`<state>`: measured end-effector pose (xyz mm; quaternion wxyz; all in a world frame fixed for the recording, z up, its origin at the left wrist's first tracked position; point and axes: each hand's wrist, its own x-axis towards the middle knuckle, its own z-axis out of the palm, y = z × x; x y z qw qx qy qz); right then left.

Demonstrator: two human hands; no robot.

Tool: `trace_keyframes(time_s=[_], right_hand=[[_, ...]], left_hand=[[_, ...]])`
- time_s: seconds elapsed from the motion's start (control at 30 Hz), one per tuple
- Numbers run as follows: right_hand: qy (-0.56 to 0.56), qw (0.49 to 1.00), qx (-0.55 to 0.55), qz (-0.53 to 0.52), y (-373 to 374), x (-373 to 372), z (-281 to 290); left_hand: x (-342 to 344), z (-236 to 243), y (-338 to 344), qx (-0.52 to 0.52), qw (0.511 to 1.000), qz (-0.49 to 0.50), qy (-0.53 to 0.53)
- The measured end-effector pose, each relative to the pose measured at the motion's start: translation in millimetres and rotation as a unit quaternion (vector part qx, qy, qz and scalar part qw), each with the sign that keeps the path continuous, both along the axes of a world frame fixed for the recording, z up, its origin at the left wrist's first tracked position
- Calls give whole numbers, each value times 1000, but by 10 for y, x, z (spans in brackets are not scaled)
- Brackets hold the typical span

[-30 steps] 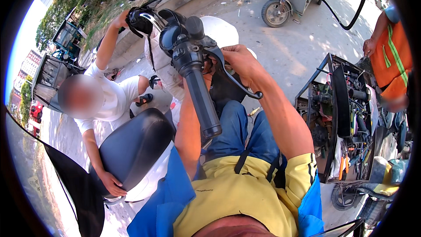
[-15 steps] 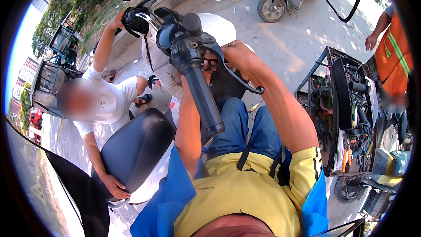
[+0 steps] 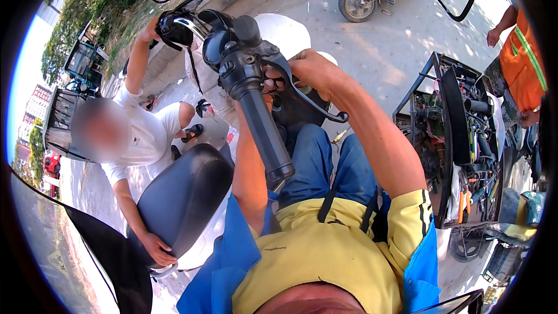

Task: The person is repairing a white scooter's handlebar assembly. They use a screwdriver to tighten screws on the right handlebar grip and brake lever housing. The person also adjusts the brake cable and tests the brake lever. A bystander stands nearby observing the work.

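A scooter's black handlebar grip [image 3: 261,131] slants across the middle, with a dark brake lever [image 3: 311,100] curving along its right side. Just beyond the lever is my right hand [image 3: 314,72], closed with bent fingers at the front of the scooter. My left hand [image 3: 273,81] reaches up behind the grip, which hides most of it. Its curled fingertips show between grip and lever, close to my right fingers. Whatever the two hands pinch is too small and covered to make out. A dark panel [image 3: 299,107] lies below them, above my knees.
Left of me, a person in white [image 3: 148,131] crouches, one hand at the far handlebar, the other behind the black seat [image 3: 183,203]. On the right stands a metal cart [image 3: 444,221] full of tools. Beyond it is someone in an orange vest [image 3: 526,70]. A three-wheeler [image 3: 360,3] is parked ahead.
The view has shifted slightly. My left fingertips show a little more between grip and lever, while my right hand stays close beside them. The person in white keeps the same hold.
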<state>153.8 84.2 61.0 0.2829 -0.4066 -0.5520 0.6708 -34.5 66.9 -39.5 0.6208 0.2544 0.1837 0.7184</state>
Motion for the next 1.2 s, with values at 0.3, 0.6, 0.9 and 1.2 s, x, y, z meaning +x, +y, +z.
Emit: trace_keyframes(time_s=[0.3,0.6,0.9,1.2], right_hand=[[-3,999,13,-43,-115,28,113],[18,999,24,-18,-46,46,21],[4,999,41,17,72,72,-131],[13,997,68,21,12,169,-18]], left_hand=[[178,176,-299,88,968,156,178],[237,293,-433,103,892,223,379],[247,195,-502,105,880,237,399],[479,231,-523,52,845,327,420]])
